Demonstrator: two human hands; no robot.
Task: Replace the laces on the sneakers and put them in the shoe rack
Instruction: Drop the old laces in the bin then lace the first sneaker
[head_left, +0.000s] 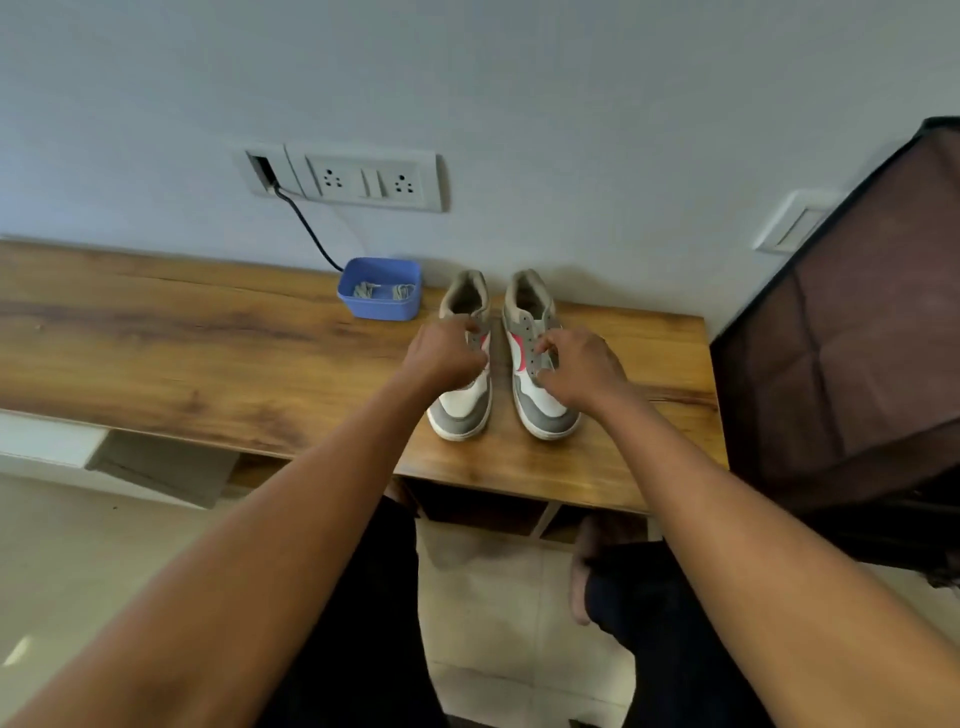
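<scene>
**Sneakers (544, 401) on the table (208, 353), one hand on each**

The left hand (448, 358) has a narrow grip: its fingers curl down over the eyelet area of the left sneaker (464, 402) and hold the upper there. The right hand (582, 370) does the same on the right sneaker (545, 410), fingertips (544, 349) bent onto the row of eyelets. Blur hides just which part each finger pinches.

Both shoes stand upright, side by side and just apart, toes toward the person and heels toward the wall. They are grey and white with a pink mark on the inner side. The eyelets that show on the right one are bare.

Just left of the heels, by the wall, sits a blue box (363, 306) with coiled laces (383, 291) inside. A black cable (306, 228) runs from a wall socket plate (363, 179) down behind the box. A dark fabric-covered rack (841, 338) stands at the table's right end.
</scene>
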